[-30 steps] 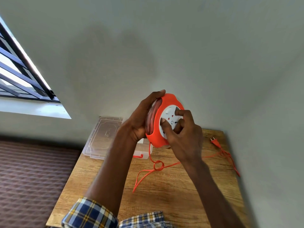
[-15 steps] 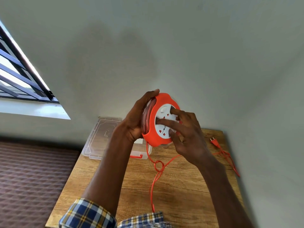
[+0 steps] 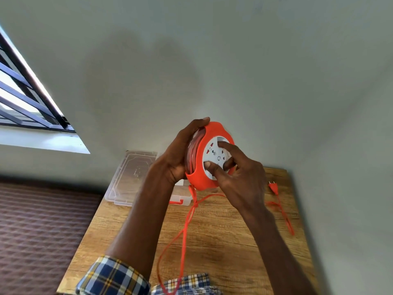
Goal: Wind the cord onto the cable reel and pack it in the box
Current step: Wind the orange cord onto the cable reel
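Observation:
I hold an orange cable reel with a white socket face upright above the wooden table. My left hand grips its back and rim. My right hand presses thumb and fingers on the white centre disc. Wound cord shows in the reel's groove. The loose orange cord hangs from the reel's bottom, loops down toward my chest, and runs on to the plug lying at the table's right side. A clear plastic box sits behind my left arm, mostly hidden.
The box's clear lid leans off the table's far left corner against the wall. Grey walls close in behind and to the right. A barred window is at left, with patterned brown floor below.
My right hand's fingers have shifted around the white disc, turning it. The loose cord has swung from lying sideways on the table to hanging in a long loop toward me.

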The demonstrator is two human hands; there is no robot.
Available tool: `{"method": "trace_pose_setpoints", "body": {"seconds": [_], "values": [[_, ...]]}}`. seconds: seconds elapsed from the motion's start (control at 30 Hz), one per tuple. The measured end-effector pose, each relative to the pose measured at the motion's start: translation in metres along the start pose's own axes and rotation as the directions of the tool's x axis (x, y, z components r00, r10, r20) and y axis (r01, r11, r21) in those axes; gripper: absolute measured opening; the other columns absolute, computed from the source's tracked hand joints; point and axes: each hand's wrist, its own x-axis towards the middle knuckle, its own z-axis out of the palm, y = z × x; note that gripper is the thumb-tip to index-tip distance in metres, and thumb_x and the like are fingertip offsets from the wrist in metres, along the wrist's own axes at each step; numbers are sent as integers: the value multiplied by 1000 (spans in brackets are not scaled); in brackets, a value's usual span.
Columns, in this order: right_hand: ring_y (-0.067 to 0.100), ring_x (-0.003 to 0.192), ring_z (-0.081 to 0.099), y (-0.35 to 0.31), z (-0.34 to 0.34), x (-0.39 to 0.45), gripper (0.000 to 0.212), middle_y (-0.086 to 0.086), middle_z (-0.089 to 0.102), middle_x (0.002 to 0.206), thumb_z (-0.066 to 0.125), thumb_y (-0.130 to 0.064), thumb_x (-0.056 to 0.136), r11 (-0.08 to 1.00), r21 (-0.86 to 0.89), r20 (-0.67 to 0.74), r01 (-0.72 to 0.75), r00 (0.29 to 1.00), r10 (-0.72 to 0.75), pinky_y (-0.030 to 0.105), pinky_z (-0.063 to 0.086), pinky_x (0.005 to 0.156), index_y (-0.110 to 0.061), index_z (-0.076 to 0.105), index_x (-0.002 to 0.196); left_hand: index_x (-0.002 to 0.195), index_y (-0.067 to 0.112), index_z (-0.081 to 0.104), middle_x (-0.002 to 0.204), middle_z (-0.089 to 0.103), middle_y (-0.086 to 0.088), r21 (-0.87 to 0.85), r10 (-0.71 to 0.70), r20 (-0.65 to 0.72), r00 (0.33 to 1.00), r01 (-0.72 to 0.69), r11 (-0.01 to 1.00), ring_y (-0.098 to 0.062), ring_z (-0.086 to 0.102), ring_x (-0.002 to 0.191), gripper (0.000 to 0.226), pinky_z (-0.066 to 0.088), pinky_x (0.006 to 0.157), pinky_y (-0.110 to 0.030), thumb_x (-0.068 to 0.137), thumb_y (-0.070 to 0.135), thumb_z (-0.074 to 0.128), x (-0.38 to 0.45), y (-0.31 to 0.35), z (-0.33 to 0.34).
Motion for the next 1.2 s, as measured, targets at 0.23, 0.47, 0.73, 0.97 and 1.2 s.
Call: {"method": "trace_pose_setpoints", "body": {"seconds": [0.23, 0.47, 0.73, 0.97, 1.2], "values": [[7, 93, 60, 4, -4, 4, 38, -18, 65, 106, 60, -56, 97, 984, 178, -103, -15, 994, 34, 26, 48, 68, -37, 58, 130, 126, 13, 73, 126, 73, -16, -263, 212, -59, 976, -220, 939, -36, 69, 115, 64, 54, 104, -52, 99, 66, 50, 4, -5, 0], [-2, 104, 67, 19, -6, 11, 24, -16, 74, 105, 59, -8, 99, 912, 378, 326, -158, 945, 29, 16, 49, 80, -25, 71, 110, 154, 14, 52, 154, 54, -25, -556, 280, -263, 923, -382, 738, -53, 48, 142, 90, 40, 109, -75, 90, 77, 45, 14, -16, -8], [8, 71, 68, 13, 12, 0, 11, -2, 74, 75, 69, -36, 97, 828, 512, 359, -228, 933, 35, 23, 51, 66, -32, 78, 103, 145, 8, 54, 141, 58, -38, -730, 198, -430, 881, -468, 498, -65, 53, 128, 88, 38, 105, -82, 89, 74, 44, 21, -33, -20], [4, 59, 61, 42, 5, 7, 10, -5, 74, 70, 73, -20, 94, 783, 529, 166, -327, 945, 283, 18, 45, 58, -27, 80, 89, 151, 11, 44, 149, 45, -41, -794, 172, -476, 863, -505, 339, -71, 43, 131, 95, 30, 105, -87, 87, 80, 41, 15, -25, -34], [9, 84, 74, 52, -7, 12, 14, -12, 78, 89, 66, -24, 99, 866, 344, 309, -362, 915, 260, 31, 57, 81, -31, 77, 103, 149, 15, 48, 147, 48, -35, -707, 159, -588, 793, -599, 374, -65, 47, 129, 93, 39, 100, -82, 88, 83, 39, 14, -24, -30]]}}
